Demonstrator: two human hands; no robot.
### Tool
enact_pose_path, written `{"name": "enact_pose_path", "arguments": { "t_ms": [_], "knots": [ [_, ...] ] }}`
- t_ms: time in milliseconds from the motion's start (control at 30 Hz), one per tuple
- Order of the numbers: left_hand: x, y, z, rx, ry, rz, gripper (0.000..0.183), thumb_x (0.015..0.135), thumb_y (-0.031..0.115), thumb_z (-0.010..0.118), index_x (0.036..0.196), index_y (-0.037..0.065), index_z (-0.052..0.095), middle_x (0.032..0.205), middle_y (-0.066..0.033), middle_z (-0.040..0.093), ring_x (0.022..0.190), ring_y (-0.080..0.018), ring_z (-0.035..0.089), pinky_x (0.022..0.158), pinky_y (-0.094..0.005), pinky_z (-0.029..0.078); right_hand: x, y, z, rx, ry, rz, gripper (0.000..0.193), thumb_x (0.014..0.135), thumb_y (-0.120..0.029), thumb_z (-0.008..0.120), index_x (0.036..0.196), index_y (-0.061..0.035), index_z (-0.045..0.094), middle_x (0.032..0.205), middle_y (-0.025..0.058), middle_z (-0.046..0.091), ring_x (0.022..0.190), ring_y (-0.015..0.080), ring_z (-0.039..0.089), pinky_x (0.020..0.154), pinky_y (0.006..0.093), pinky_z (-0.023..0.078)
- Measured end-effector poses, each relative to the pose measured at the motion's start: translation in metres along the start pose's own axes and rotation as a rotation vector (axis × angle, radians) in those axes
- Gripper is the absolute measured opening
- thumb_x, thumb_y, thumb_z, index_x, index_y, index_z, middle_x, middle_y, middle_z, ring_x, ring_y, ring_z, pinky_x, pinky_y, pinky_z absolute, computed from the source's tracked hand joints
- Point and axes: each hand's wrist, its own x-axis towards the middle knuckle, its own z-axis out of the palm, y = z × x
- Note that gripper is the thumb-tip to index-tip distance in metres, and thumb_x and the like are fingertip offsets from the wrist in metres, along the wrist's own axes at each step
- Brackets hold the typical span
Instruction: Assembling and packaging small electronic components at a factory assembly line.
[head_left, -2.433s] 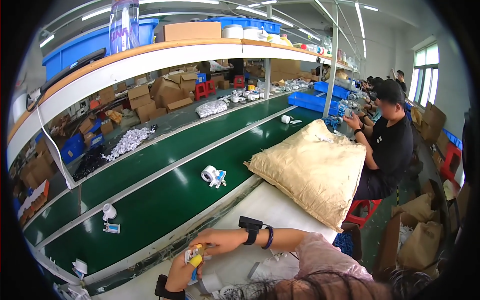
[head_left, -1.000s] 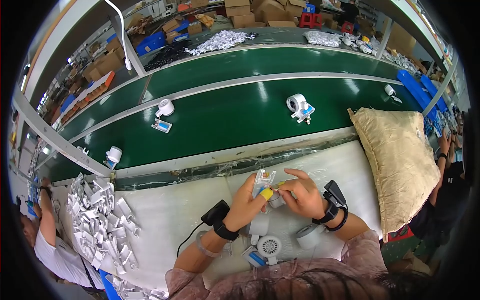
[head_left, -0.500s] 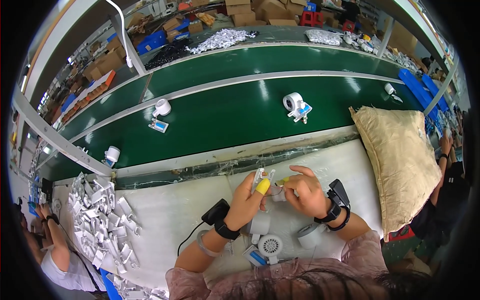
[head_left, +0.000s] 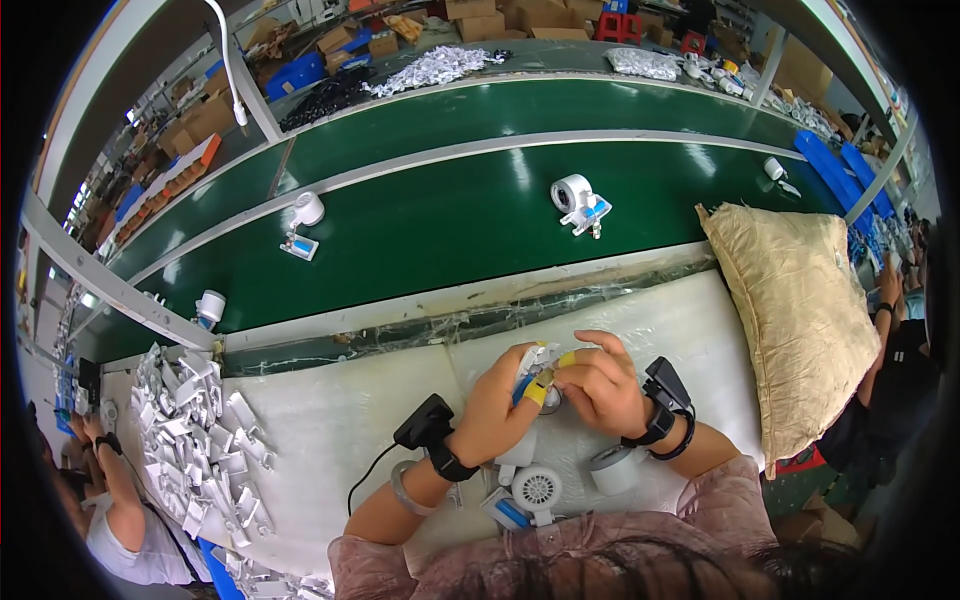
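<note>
Over the white padded mat [head_left: 340, 430], my left hand [head_left: 500, 405] is closed on a small white plastic housing [head_left: 536, 355] with a blue piece in it. My right hand [head_left: 605, 385] meets it from the right, thumb and forefinger pinched at the housing; what they grip is too small and covered to make out. Yellow covers wrap fingertips on both hands. Just below lie a white round unit with a slotted grille [head_left: 537, 488], a white cylindrical unit [head_left: 616, 470] and a white holder with a blue cell [head_left: 507, 508].
A heap of white plastic parts [head_left: 195, 440] covers the mat's left side. On the green conveyor belt [head_left: 430, 230] sit several white units, one [head_left: 575, 197] straight ahead. A bulging tan sack [head_left: 795, 320] stands at the right. Other people work at both sides.
My right hand's fingers have come in against the white housing, which has tilted so its blue piece shows. Units on the belt appear slightly further left and up as the view shifts.
</note>
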Motion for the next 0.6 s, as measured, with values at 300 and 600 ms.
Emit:
{"name": "enact_pose_path", "arguments": {
  "t_ms": [300, 600],
  "knots": [
    [-0.0014, 0.0000, 0.0030, -0.027, -0.048, 0.000, 0.044, 0.084, 0.006, 0.054, 0.127, -0.002, 0.045, 0.111, -0.0216, 0.058, 0.100, -0.0352, 0.061, 0.086, -0.0378, 0.048, 0.0004, -0.0010, -0.0003, -0.005, 0.035, 0.018, 0.023, 0.070, -0.001, 0.073, 0.090, -0.0073, 0.065, 0.085, 0.0063, 0.061, 0.077, 0.0234, 0.061, 0.092, 0.0459, 0.048],
    [-0.0028, 0.0006, 0.0036, -0.011, -0.046, -0.002, 0.045, 0.085, 0.006, 0.054, 0.128, -0.003, 0.044, 0.114, -0.0219, 0.058, 0.103, -0.0358, 0.060, 0.089, -0.0381, 0.047, 0.0012, -0.0021, -0.0001, -0.001, 0.035, 0.031, 0.023, 0.070, -0.001, 0.073, 0.090, -0.0078, 0.065, 0.083, 0.0060, 0.060, 0.070, 0.0224, 0.060, 0.092, 0.0462, 0.048]
  ]
}}
